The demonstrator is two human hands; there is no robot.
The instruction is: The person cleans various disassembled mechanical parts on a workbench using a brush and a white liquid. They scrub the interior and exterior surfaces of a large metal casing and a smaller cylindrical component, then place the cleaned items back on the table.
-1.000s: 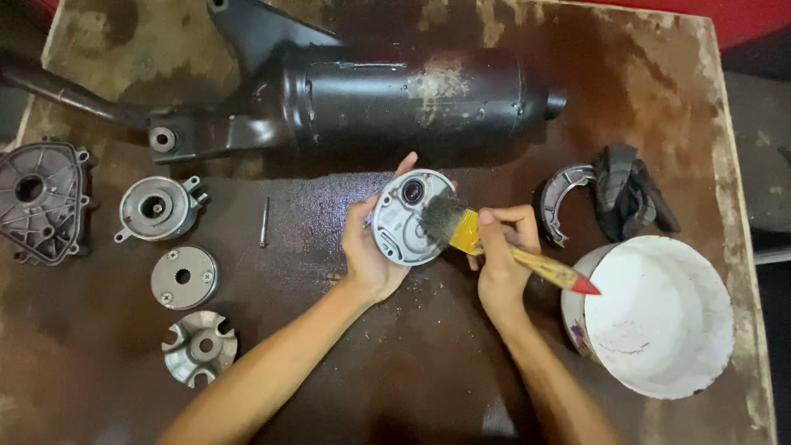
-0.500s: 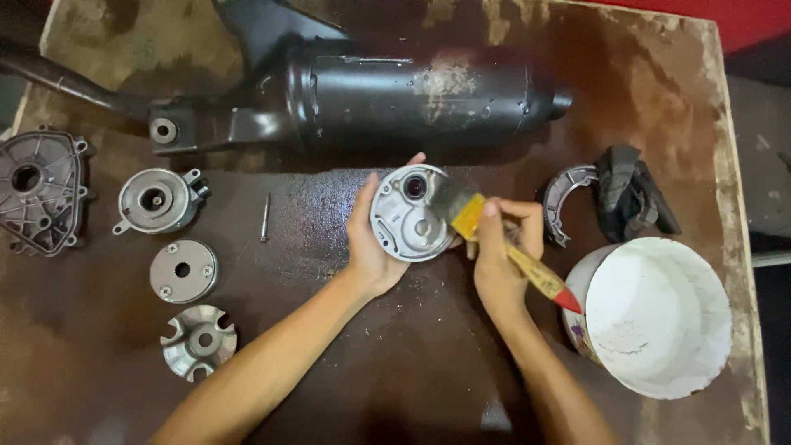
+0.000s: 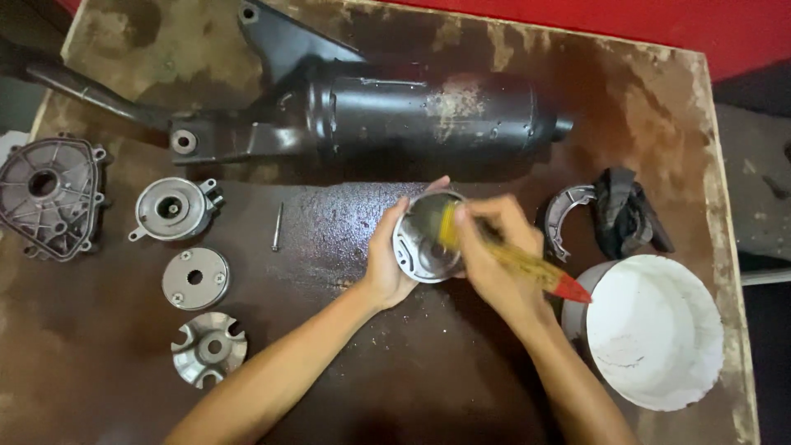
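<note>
Near the middle of the counter (image 3: 428, 387), the left hand (image 3: 387, 259) has its fingers wrapped around a round metal cover (image 3: 422, 239), held tilted off the surface. The right hand (image 3: 494, 247) has its fingers closed on a brush (image 3: 527, 265) whose bristles meet the cover's face. The wet cover could slip and drop; hard strokes could flick fluid toward the muffler (image 3: 412, 115) or the bucket (image 3: 655, 330).

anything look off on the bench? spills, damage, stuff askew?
The wooden table top is stained and worn, with a wet, speckled patch beside the left hand. The black exhaust muffler has a scuffed, pale patch of worn paint. Small parts on the left lie in a tidy column; nothing looks tipped or broken.
</note>
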